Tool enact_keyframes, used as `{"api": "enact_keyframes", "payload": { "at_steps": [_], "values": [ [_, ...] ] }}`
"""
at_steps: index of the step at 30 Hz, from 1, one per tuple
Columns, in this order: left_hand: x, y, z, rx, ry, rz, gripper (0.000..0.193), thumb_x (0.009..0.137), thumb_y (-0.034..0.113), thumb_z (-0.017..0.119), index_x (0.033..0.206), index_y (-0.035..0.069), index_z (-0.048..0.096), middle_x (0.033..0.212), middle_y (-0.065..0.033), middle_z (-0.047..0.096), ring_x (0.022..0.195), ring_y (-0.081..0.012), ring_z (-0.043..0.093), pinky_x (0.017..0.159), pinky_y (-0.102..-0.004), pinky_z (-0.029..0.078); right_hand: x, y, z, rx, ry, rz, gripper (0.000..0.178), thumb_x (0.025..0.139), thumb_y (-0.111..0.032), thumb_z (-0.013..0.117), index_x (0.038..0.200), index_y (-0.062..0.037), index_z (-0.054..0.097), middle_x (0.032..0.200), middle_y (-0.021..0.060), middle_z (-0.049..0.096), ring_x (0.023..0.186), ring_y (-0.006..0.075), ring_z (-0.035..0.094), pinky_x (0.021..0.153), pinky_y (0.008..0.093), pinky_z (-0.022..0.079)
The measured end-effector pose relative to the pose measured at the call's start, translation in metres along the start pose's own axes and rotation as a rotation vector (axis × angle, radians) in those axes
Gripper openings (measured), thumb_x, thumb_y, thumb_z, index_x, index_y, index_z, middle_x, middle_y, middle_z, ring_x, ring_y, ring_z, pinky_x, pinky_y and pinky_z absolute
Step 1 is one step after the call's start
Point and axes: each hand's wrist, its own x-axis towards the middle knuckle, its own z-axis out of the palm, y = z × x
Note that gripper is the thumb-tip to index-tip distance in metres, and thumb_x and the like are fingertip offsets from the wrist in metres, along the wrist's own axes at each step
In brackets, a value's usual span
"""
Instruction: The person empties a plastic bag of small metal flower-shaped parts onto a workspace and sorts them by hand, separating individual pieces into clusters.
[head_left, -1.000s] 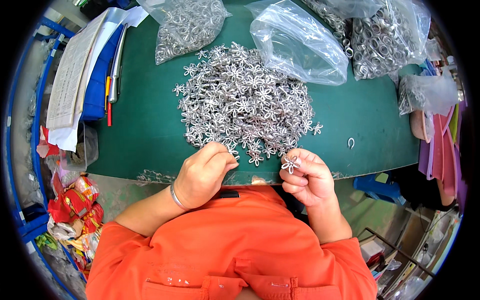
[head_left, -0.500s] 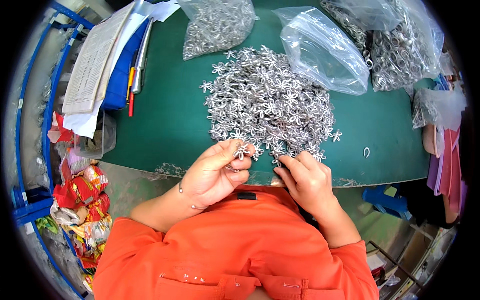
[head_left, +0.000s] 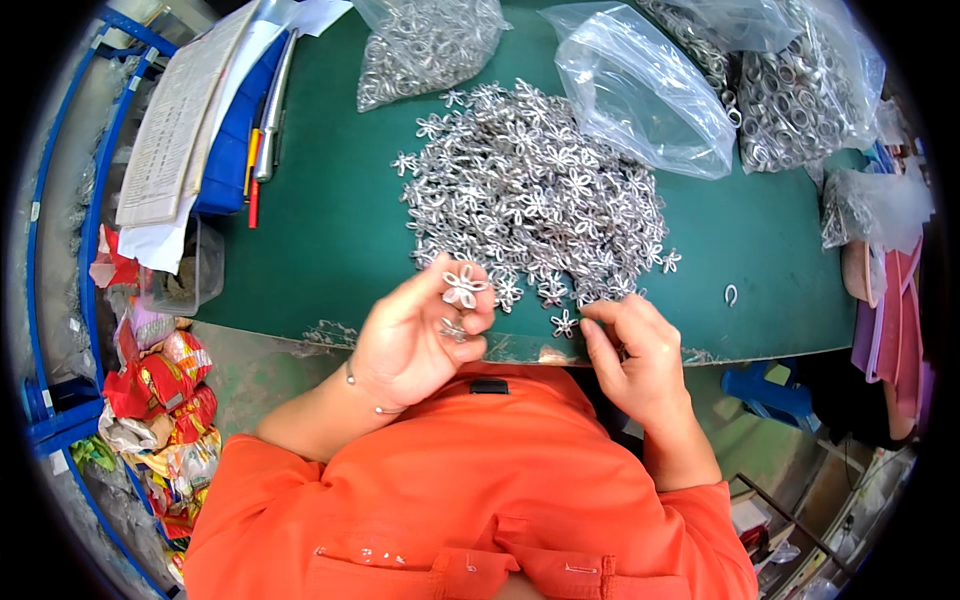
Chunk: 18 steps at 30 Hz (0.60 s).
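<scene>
My left hand is closed, pinching a silver flower-shaped metal piece between thumb and fingertips. A second such piece shows lower down, against the curled fingers. My right hand is closed too, thumb and forefinger close together at the table's front edge. A single flower-shaped piece sticks out at those fingertips; how firmly it is gripped is hard to see. Just beyond both hands lies a large heap of the same looped metal flowers on the green tabletop.
Clear bags of metal rings stand behind the heap, one at the back left and one at the back right. Between them lies a crumpled clear bag. A lone metal hook is at right. Papers and pens rest at left.
My right hand has shifted right, away from the heap's front edge, with a single flower piece now showing at its fingertips. The piece in my left hand has turned to show its face.
</scene>
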Motion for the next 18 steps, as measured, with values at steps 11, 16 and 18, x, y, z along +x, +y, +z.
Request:
{"api": "enact_keyframes", "payload": {
  "at_steps": [11,16,18],
  "values": [
    [0.010,-0.003,0.008,1.585,0.038,0.812,0.009,0.080,-0.001,0.072,0.084,0.003,0.066,0.076,-0.0023,0.057,0.064,-0.0093,0.052,0.054,-0.0243,0.043,-0.006,-0.001,0.008,-0.132,-0.103,-0.093,0.029,0.077,-0.012,0.076,0.101,-0.0020,0.064,0.079,0.0083,0.056,0.061,0.0259,0.061,0.052,0.0362,0.050],
    [0.030,-0.021,0.015,2.011,-0.065,1.030,0.017,0.075,0.002,0.075,0.091,0.005,0.068,0.073,-0.0067,0.054,0.061,-0.0214,0.056,0.054,-0.0325,0.047,-0.009,-0.003,0.011,-0.185,-0.081,-0.110,0.026,0.077,-0.010,0.076,0.098,-0.0009,0.063,0.080,0.0090,0.057,0.063,0.0265,0.062,0.053,0.0364,0.051],
    [0.035,-0.027,0.018,2.116,-0.069,1.046,0.021,0.074,0.006,0.076,0.094,0.006,0.068,0.074,-0.0061,0.053,0.063,-0.0226,0.057,0.055,-0.0338,0.048,-0.010,-0.002,0.010,-0.171,-0.084,-0.115,0.025,0.076,-0.008,0.075,0.097,-0.0006,0.062,0.082,0.0098,0.057,0.064,0.0269,0.062,0.054,0.0366,0.052]
  ]
}}
